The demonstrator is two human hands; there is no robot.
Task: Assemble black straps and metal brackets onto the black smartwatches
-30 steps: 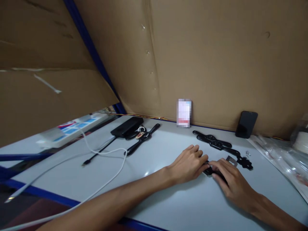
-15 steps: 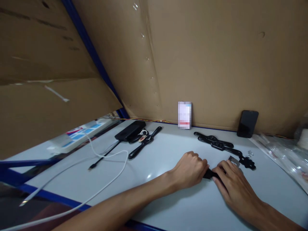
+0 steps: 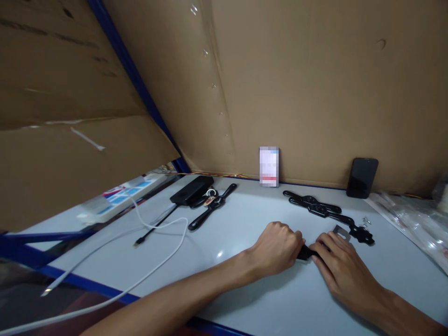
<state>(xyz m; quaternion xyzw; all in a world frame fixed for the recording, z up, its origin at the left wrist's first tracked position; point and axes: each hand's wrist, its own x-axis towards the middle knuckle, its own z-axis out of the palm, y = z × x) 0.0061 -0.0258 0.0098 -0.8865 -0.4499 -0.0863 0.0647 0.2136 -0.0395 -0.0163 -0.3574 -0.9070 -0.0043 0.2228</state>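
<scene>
My left hand (image 3: 278,247) is closed in a fist around one side of a black tool (image 3: 305,253) low over the table. On the tool's other side my right hand (image 3: 338,261) has its bent fingers wrapped, the thumb reaching toward the middle. Most of the tool is hidden by my hands. A flat grey metal piece (image 3: 341,231) lies just behind the right fingers. Further back, two black two-handled tools (image 3: 317,208) rest side by side, with a small black plate (image 3: 362,234) and small silver screws (image 3: 366,220) to their right.
Another black two-handled tool (image 3: 213,207) lies beside a black box (image 3: 192,189) and a key ring. Two phones (image 3: 269,167) lean on the cardboard wall (image 3: 297,93). White cables (image 3: 178,247) cross the left side; clear plastic bags (image 3: 413,224) lie at the right.
The view has shifted slightly. Both hands keep almost the same hold on the black tool.
</scene>
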